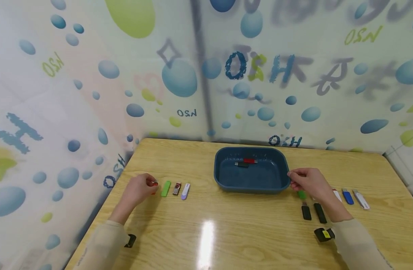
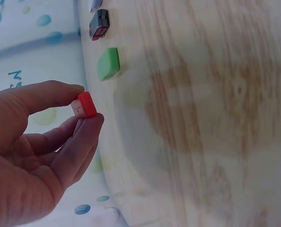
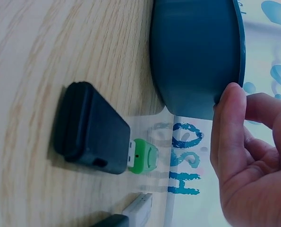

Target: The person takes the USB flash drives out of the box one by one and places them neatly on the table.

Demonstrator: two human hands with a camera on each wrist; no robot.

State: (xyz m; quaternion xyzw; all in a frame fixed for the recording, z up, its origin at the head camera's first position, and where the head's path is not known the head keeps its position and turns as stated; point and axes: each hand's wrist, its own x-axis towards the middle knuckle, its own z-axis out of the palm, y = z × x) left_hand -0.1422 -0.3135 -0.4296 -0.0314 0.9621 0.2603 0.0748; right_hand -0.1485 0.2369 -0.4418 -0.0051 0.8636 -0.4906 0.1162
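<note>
At the left of the table, my left hand (image 1: 137, 188) pinches a red USB flash drive (image 2: 87, 104) between thumb and fingertips. A green flash drive (image 1: 165, 188), a dark red and silver one (image 1: 177, 188) and a white and purple one (image 1: 185, 191) lie in a row beside that hand. My right hand (image 1: 309, 182) grips the right rim of a dark blue plastic bin (image 1: 252, 189) with thumb and finger. Inside the bin lie a red flash drive (image 1: 249, 161) and a black one (image 1: 241, 164). Under the right hand, a green flash drive (image 3: 145, 156) is partly hidden.
Nearer me on the right lie two black flash drives (image 1: 306, 212) (image 3: 95, 130). Farther right are a red and white one (image 1: 337, 195), a blue one (image 1: 347, 196) and a silver-white one (image 1: 361, 199). A patterned curtain (image 1: 179, 123) hangs behind the wooden table (image 1: 247, 232).
</note>
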